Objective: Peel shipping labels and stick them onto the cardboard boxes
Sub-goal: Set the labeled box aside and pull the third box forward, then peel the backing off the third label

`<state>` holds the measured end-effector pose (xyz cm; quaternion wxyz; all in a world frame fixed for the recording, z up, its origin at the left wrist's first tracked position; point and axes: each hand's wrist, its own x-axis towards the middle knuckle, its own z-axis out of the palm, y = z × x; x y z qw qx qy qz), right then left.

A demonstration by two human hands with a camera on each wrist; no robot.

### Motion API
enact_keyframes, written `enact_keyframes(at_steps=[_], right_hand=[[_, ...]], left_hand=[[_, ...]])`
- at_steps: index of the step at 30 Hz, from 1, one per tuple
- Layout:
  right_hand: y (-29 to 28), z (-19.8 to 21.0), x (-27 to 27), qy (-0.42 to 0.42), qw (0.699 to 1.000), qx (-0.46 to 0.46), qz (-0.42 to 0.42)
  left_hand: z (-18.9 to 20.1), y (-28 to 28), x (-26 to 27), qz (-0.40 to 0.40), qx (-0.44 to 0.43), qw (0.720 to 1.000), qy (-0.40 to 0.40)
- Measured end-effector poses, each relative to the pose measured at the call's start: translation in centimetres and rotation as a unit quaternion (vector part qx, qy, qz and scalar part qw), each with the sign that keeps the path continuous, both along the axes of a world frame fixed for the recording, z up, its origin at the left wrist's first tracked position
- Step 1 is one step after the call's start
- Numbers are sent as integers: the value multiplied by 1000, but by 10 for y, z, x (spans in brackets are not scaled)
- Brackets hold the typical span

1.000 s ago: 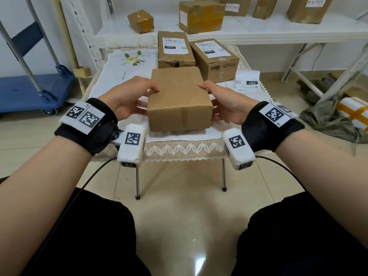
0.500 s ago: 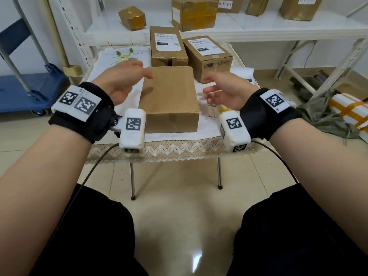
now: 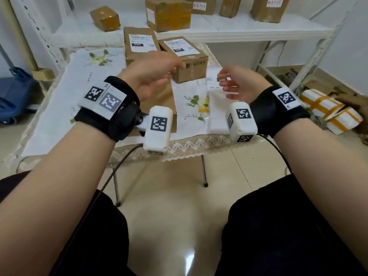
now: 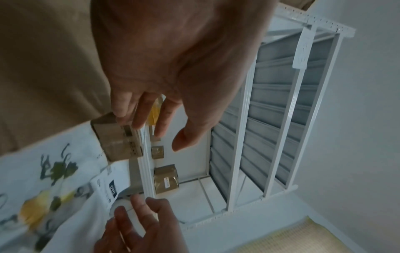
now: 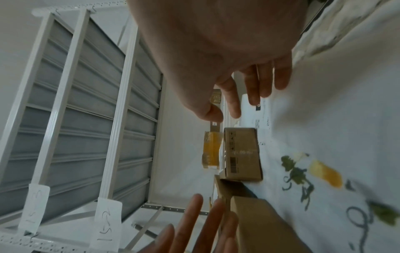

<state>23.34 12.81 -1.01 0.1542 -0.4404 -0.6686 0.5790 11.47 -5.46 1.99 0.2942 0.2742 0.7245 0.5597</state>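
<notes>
A plain brown cardboard box [image 3: 163, 104] lies on the embroidered tablecloth [image 3: 93, 62], mostly hidden under my left wrist. My left hand [image 3: 169, 70] hovers above it, fingers relaxed and pointing right, holding nothing. My right hand [image 3: 229, 82] hangs with spread fingers just above the white shipping label sheets [image 3: 213, 84] at the table's right side, not touching them. Behind stand two labelled boxes [image 3: 139, 44] [image 3: 185, 56]. In the right wrist view the right fingers [image 5: 236, 102] float over the label sheets [image 5: 259, 113]. The left wrist view shows the label sheets [image 4: 110, 186] below the left fingers [image 4: 140, 116].
A white shelf [image 3: 229, 28] behind the table carries several taped boxes. A blue cart [image 3: 12, 96] stands at the left, and white parcels with yellow tape [image 3: 330, 114] lie on the floor at the right. The table's lace front edge [image 3: 191, 145] is near my wrists.
Both hands let go of the plain box, which now rests on the table. They rose and moved right, the right hand ending above the label sheets.
</notes>
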Motion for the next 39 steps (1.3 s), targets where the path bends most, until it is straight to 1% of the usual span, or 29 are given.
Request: enact_keyframes(at_steps=[2,6,10,14,17,20,25,28,33,39], right_hand=[[3,-3,7,-4,1000,-2,-20],[10,-7,20,0,998,-35,-44],[18,-13,26,36,994,-82,-67],[20,-19,27,32,993,-96,-54],[17,-21,24,22,996,-80,-43],[16,-23,22,11,996,-83,-32],[13,-25,23,42,997,-59,-13],[10,-24,23,47,997,-64,-17],[4,-19,22,51,997,-62,0],[-1,-20,19,102,993,-60,10]], left_hand=[[-4,8,11,-25,-12,1000,9],[-13,23,29,-59,-41,997,15],[-24,37,39,-95,-105,990,25],[-30,45,44,-109,-141,984,30],[-33,47,48,-116,-135,984,21],[-38,48,46,-113,-120,986,11],[-40,50,42,-95,-83,992,22],[-38,50,42,-90,-62,993,33],[-41,50,40,-82,-47,994,58],[-43,50,39,-66,-37,993,91]])
